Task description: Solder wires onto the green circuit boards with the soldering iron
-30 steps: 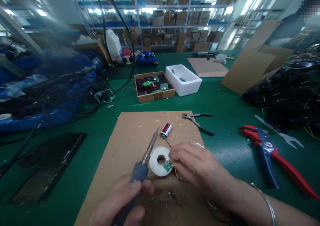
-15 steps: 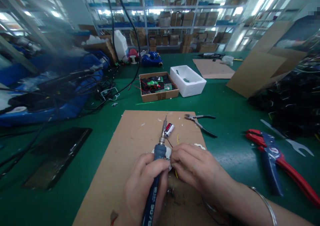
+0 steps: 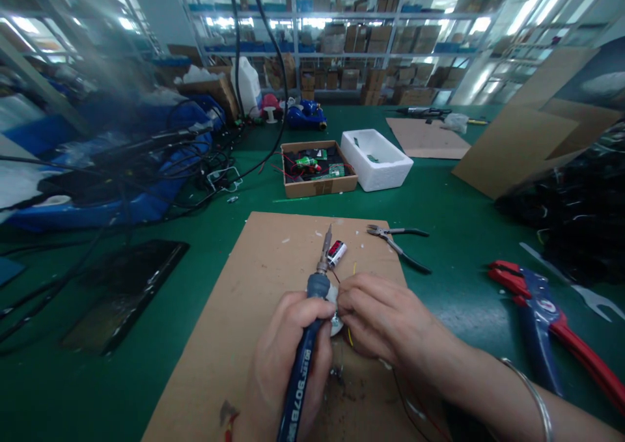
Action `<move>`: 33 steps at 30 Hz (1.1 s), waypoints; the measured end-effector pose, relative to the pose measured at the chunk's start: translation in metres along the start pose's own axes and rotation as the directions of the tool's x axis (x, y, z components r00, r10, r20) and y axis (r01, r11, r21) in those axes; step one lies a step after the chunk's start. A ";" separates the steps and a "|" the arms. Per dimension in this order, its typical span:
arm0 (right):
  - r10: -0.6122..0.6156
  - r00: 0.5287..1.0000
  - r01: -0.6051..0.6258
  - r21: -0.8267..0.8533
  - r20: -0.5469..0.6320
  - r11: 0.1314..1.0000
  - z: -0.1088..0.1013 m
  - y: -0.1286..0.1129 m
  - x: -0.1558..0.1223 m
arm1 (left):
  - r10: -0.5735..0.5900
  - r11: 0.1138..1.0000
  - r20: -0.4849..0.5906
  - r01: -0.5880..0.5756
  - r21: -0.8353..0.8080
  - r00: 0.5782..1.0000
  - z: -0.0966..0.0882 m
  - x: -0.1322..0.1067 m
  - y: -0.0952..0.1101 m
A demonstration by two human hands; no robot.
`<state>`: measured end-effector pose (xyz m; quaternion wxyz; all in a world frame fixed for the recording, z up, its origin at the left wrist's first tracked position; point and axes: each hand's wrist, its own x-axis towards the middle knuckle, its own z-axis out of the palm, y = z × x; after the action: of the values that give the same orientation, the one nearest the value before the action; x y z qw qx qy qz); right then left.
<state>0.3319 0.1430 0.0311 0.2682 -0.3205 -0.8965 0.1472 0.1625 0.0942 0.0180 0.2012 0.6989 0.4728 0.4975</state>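
My left hand (image 3: pixel 293 344) is closed around a soldering iron (image 3: pixel 299 370) with a dark blue handle marked 907B, its metal tip pointing away from me. Against the left fingers, partly behind the iron, sits a small white rounded part (image 3: pixel 336 325). My right hand (image 3: pixel 390 318) pinches at the right side of that part; its fingertips hide what is between them. A yellow wire (image 3: pixel 350 338) shows above and below the right fingers. Just beyond the hands lies a small white and red battery cell (image 3: pixel 336 253), with a thin dark wire running from it toward the right fingers.
Under the hands is a cardboard sheet (image 3: pixel 219 331). Cutting pliers (image 3: pixel 398 240) lie on its right edge, a red and blue hand tool (image 3: pixel 540 312) farther right. Beyond stand a cardboard box (image 3: pixel 319 187) of circuit boards and a white foam box (image 3: pixel 385 175). Cables hang at left.
The whole view has shifted slightly, so the bench things appear farther right. Both hands keep nearly the same pose around the iron and the white part.
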 end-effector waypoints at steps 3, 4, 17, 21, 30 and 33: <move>-0.010 1.000 0.010 0.013 0.029 1.000 -0.002 0.000 0.002 | -0.008 1.000 0.012 0.008 -0.006 1.000 0.000 -0.001 -0.001; -0.003 0.999 0.002 0.030 0.034 1.000 -0.002 0.000 0.002 | -0.008 1.000 0.010 0.008 0.001 1.000 0.001 -0.001 -0.001; 0.103 0.994 -0.101 0.088 -0.022 0.991 0.001 -0.005 0.000 | 0.011 1.000 0.014 -0.011 0.009 1.000 -0.001 -0.002 -0.002; 0.076 0.997 -0.074 0.081 -0.013 0.994 -0.001 -0.004 0.000 | 0.032 0.999 0.017 -0.033 0.032 0.999 0.000 -0.003 -0.004; 0.079 0.997 -0.077 0.109 -0.018 0.991 -0.004 -0.007 0.000 | 0.004 1.000 -0.028 -0.005 -0.018 1.000 -0.003 -0.003 0.002; 0.059 0.998 -0.056 0.108 -0.026 0.993 -0.003 -0.005 0.000 | -0.021 0.997 -0.091 0.014 -0.078 0.996 -0.009 -0.005 0.006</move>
<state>0.3306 0.1397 0.0357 0.2935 -0.3334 -0.8738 0.1981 0.1566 0.0853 0.0239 0.2104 0.6629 0.4680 0.5452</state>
